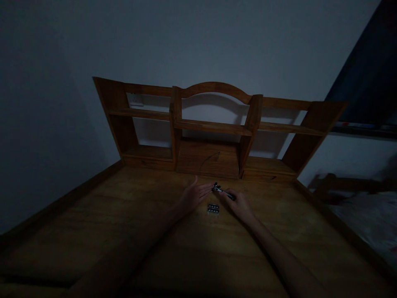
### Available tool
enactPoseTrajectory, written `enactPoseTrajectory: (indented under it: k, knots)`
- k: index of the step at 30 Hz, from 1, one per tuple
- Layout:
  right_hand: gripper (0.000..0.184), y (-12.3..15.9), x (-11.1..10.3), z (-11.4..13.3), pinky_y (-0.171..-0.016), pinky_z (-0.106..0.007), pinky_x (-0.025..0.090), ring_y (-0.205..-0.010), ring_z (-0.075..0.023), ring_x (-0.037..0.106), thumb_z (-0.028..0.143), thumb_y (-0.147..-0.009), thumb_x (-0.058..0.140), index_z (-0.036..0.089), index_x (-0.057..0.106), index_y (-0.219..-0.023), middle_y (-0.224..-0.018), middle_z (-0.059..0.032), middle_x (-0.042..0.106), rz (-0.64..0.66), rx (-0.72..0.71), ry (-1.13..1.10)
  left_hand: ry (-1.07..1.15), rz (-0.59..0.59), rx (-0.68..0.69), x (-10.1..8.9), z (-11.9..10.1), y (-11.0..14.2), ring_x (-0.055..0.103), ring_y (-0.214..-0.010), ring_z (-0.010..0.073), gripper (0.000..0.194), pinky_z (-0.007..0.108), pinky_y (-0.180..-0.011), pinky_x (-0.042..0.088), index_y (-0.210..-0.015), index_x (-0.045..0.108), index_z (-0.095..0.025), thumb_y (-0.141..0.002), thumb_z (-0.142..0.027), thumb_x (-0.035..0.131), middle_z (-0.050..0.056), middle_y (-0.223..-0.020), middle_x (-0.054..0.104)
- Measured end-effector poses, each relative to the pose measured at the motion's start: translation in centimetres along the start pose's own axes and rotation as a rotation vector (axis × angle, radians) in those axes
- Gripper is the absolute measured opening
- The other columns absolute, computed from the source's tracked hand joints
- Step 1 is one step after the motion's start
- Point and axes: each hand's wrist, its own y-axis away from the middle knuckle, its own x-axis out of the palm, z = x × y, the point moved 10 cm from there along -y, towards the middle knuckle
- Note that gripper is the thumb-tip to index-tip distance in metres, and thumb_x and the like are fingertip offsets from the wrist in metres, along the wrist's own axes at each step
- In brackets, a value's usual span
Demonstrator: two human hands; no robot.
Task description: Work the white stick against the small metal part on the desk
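My right hand point(240, 203) is closed around the dark handle of a razor point(218, 188), whose black and silver head points to the left. On the other side, my left hand point(194, 194) is open, fingers stretched out and thumb raised. Its fingertips come right up to the razor's head; whether they touch it I cannot tell in this dim light. Just below, between the two hands, a small clear pack point(213, 208) with dark pieces in rows, which look like razor cartridges, lies on the wooden desk point(217, 252).
A wooden shelf unit point(214, 128) with an arched top rail stands along the back of the desk. Raised wooden edges point(338, 221) run down the desk's sides. Beyond the right edge lies pale bedding point(369, 219), and a dark curtain point(366, 74) hangs above it.
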Motion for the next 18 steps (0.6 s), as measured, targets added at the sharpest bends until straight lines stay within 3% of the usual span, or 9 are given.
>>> enactPoseTrajectory:
  k: [4, 9, 11, 14, 18]
  knots:
    - [0.045, -0.2, -1.2, -0.8, -0.061, -0.027, 0.042, -0.068, -0.0208, 0.064, 0.057, -0.089, 0.055, 0.018, 0.076, -0.088, -0.076, -0.0042, 0.072, -0.102, 0.045, -0.017, -0.002, -0.005, 0.072, -0.5, -0.7, -0.2, 0.042, -0.14, 0.0268, 0.072, 0.038, -0.12, 0.027, -0.115, 0.068, -0.011, -0.089, -0.071, 0.037, 0.015, -0.143, 0.054]
    - [0.056, -0.4, -1.4, -3.4, -0.049, -0.024, 0.035, -0.054, -0.014, 0.052, 0.067, -0.086, 0.053, 0.015, 0.068, -0.072, -0.058, -0.0005, 0.058, -0.185, 0.199, -0.356, -0.351, -0.101, 0.217, -0.8, -1.6, 0.5, 0.055, -0.128, 0.0288, 0.048, 0.043, -0.114, 0.036, -0.113, 0.071, -0.017, -0.086, -0.055, 0.059, 0.011, -0.129, 0.066]
    - [0.056, -0.3, -0.8, -5.1, -0.041, -0.023, 0.025, -0.041, -0.0094, 0.037, 0.07, -0.081, 0.056, 0.016, 0.064, -0.069, -0.048, 0.0044, 0.044, -0.184, 0.321, -0.54, -0.512, -0.092, 0.214, 0.0, -1.3, 1.0, 0.057, -0.125, 0.0311, 0.043, 0.045, -0.112, 0.037, -0.113, 0.072, -0.021, -0.081, -0.049, 0.069, 0.009, -0.125, 0.068]
    - [0.053, -0.2, 0.3, -6.7, -0.036, -0.022, 0.012, -0.035, -0.0055, 0.019, 0.069, -0.077, 0.061, 0.018, 0.058, -0.067, -0.043, 0.0103, 0.027, -0.162, 0.453, -0.797, -0.801, 0.001, 0.239, 2.4, -1.1, 2.0, 0.054, -0.126, 0.0331, 0.051, 0.046, -0.112, 0.036, -0.115, 0.072, -0.027, -0.068, -0.043, 0.082, 0.007, -0.129, 0.066]
    - [0.045, -0.9, 1.1, -6.7, -0.035, -0.02, 0.011, -0.035, -0.0045, 0.013, 0.063, -0.076, 0.062, 0.018, 0.057, -0.072, -0.042, 0.013, 0.023, -0.096, 0.428, -0.986, -1.13, 0.122, 0.355, 5.1, -1.3, 3.3, 0.053, -0.124, 0.0314, 0.06, 0.044, -0.112, 0.036, -0.121, 0.069, -0.028, -0.066, -0.046, 0.083, 0.009, -0.128, 0.064]
